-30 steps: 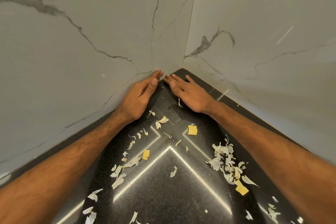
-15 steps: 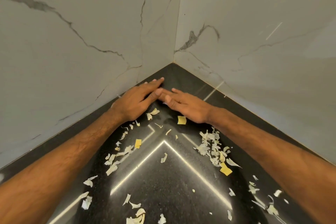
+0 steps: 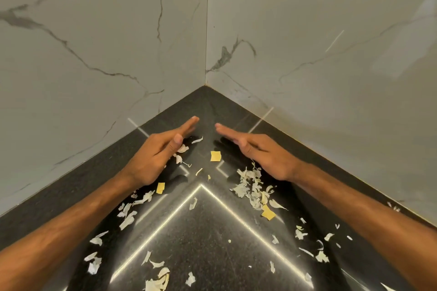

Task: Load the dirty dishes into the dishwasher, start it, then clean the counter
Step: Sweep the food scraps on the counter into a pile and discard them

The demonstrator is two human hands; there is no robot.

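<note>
Two hands (image 3: 151, 160) (image 3: 267, 152), three yellow squares (image 3: 215, 156) (image 3: 160, 188) (image 3: 268, 213) (pale scraps (image 3: 248, 188) uncountable).

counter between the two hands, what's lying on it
In the head view, a yellow square scrap and a few pale peel slivers lie between the left hand and right hand.

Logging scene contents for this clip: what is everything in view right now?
counter: one, black, speckled, fills the lower frame up to the corner.
walls: two, white marble with grey veins, meeting behind the counter.
peels: many, whitish, scattered over the counter, thickest by the right wrist.
yellow pieces: three larger ones, yellow, among the peels.
left hand: fingers straight, near the corner.
right hand: fingers straight, opposite it, apart.
</note>
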